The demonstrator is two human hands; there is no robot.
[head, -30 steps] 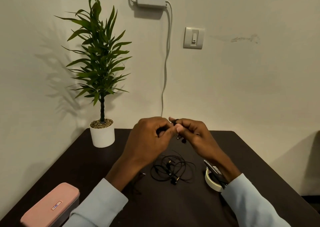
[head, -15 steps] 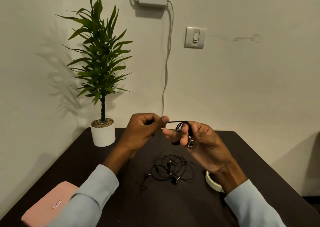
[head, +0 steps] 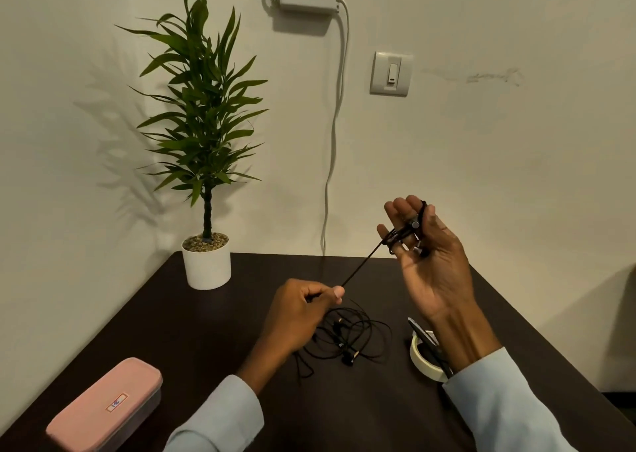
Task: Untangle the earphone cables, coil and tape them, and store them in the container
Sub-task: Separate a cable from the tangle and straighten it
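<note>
A plain home or office corner: dark desk, potted plant, wall switch.

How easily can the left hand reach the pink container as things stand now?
Probably not yet: the left hand pinches the taut earphone cable coiled on the right hand. The path to the pink container looks free otherwise.

Black earphone cables, pink container (small white label), dark-brown table.

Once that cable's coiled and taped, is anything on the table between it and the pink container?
The container sits near left with its lid shut, so that needs opening. The left hand, pinching the cable, is between. The right hand holds the coil.
</note>
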